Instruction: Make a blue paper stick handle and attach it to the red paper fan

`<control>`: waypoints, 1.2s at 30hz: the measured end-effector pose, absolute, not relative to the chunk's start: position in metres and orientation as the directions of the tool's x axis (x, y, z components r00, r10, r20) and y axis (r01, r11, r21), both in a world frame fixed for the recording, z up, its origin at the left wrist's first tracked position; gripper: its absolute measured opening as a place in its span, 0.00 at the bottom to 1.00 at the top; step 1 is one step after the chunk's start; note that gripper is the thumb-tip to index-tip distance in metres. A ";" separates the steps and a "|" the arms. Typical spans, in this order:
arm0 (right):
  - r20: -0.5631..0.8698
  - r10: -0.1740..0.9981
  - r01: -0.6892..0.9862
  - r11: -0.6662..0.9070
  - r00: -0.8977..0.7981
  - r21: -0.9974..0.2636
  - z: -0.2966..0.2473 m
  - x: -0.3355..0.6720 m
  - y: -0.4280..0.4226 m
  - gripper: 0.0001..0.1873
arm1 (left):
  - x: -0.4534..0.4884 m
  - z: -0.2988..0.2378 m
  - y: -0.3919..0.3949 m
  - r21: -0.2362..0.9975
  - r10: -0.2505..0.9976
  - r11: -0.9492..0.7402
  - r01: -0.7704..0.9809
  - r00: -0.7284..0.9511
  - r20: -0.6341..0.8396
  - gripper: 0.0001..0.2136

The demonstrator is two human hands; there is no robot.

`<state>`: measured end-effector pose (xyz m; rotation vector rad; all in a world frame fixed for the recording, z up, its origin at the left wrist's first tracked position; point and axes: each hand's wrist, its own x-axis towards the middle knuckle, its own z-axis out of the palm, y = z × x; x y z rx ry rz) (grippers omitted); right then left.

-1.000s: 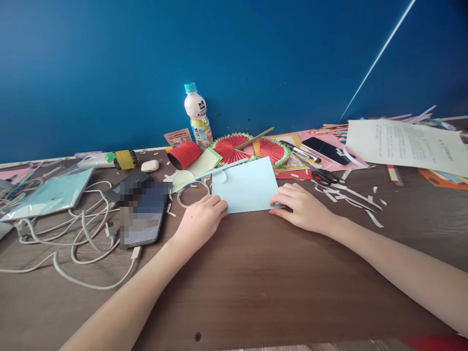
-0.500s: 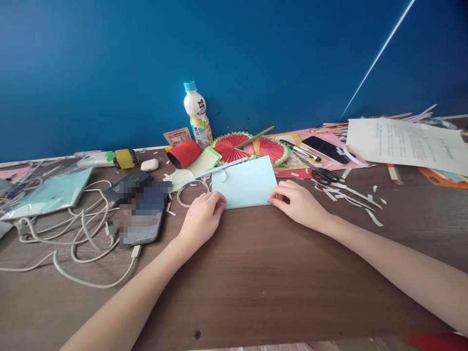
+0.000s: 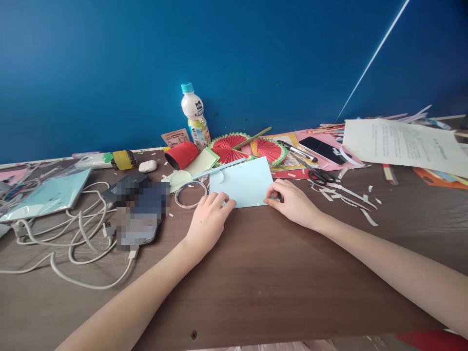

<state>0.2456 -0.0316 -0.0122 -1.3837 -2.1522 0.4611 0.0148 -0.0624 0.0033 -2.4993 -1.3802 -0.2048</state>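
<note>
— Right hand (image 3: 292,202)?
— Closed in a pinch on the near right corner of the light blue paper (image 3: 243,183).
— Left hand (image 3: 208,222)?
— Flat and unclenched, fingertips pressing the near left edge.
— Paper's place?
— Lying on the brown table (image 3: 256,273), between both hands.
— Around it?
— Tape ring (image 3: 188,195) just left, phone (image 3: 141,214) beyond; scissors (image 3: 321,176) right; red paper fans (image 3: 228,148) and bottle (image 3: 195,117) behind.

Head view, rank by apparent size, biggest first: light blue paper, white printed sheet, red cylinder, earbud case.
1. white printed sheet, even though the right frame edge cuts it off
2. light blue paper
3. red cylinder
4. earbud case
The gaps are clear, and none look alike in size.
</note>
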 end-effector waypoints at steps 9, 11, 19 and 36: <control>0.283 0.888 0.730 0.460 -0.364 -0.505 -0.013 0.246 -0.030 0.03 | 0.055 0.013 -0.084 -0.203 0.866 -0.451 0.869 0.481 0.138 0.19; 0.322 0.875 0.756 0.477 -0.362 -0.449 -0.013 0.245 -0.031 0.04 | 0.059 0.009 -0.086 -0.197 0.879 -0.419 0.886 0.451 0.157 0.20; 0.500 0.568 0.582 0.800 -0.654 -0.147 -0.012 0.221 -0.066 0.18 | 0.058 -0.003 -0.088 -0.159 0.868 -0.426 0.891 0.452 0.206 0.16; 0.474 0.708 0.794 0.607 -0.524 -0.027 -0.009 0.238 -0.069 0.16 | 0.054 -0.005 -0.090 -0.166 0.851 -0.438 0.883 0.467 0.239 0.21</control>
